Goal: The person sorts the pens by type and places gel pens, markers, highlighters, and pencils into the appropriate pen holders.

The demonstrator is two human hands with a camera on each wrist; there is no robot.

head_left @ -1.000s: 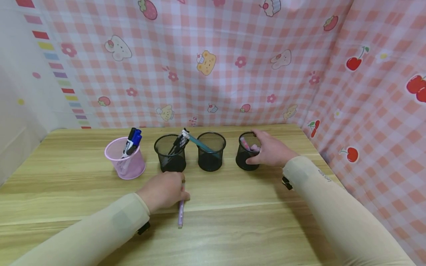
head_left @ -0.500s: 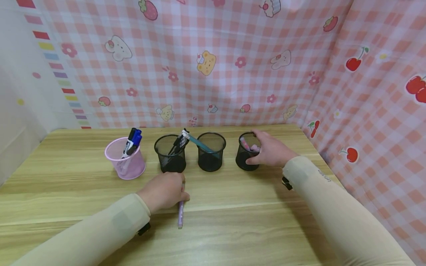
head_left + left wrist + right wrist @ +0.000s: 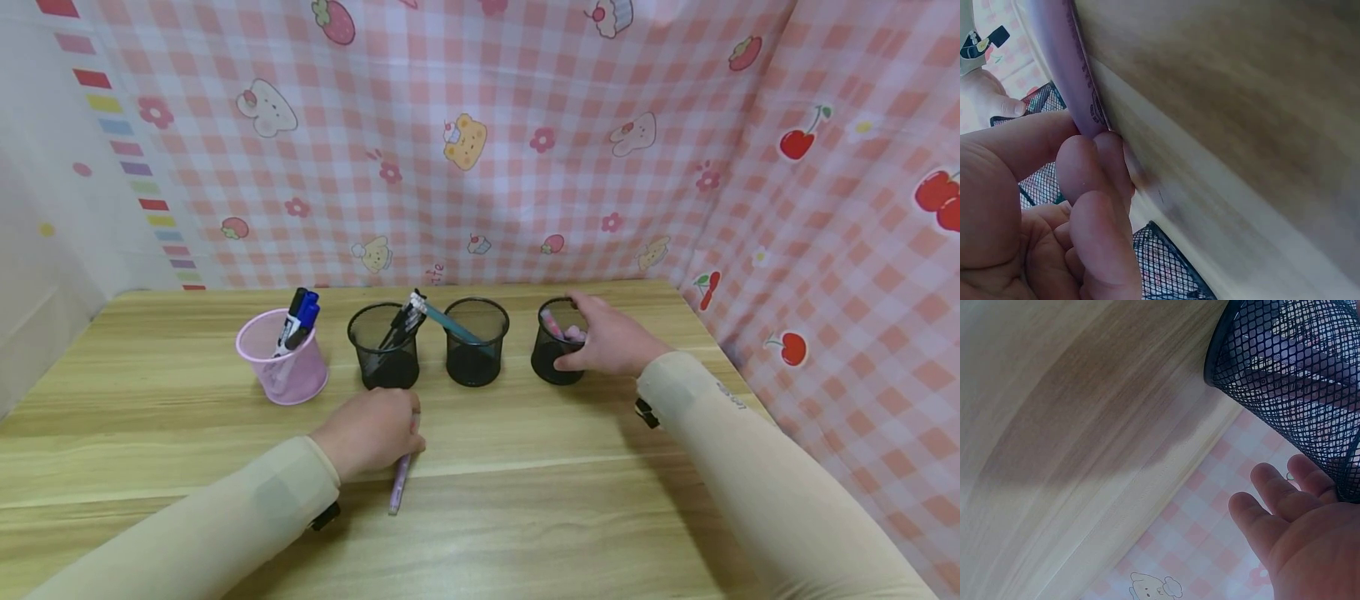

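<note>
In the head view my left hand (image 3: 371, 433) pinches a slim light-purple pen (image 3: 400, 485) low over the wooden table, the pen's near end pointing toward me. The left wrist view shows the purple pen (image 3: 1069, 62) between thumb and fingertips, with printed marks along it. My right hand (image 3: 618, 337) grips the rightmost black mesh pen cup (image 3: 557, 362), thumb on its near side and fingers at the far rim. Pink items (image 3: 574, 333) stand inside that cup. Up close in the right wrist view, pens show through the mesh cup (image 3: 1291, 387), with several fingers apart from it.
A pink mesh cup (image 3: 292, 379) with markers (image 3: 300, 321) stands at left. Two black mesh cups, one with black pens (image 3: 390, 371) and one with a teal pen (image 3: 474, 367), stand between it and my right hand. A checked cloth (image 3: 480, 192) hangs behind the table.
The near end of the purple pen has swung to the left, so the pen lies more slanted in my left hand. My right hand and the cups have stayed in place.
</note>
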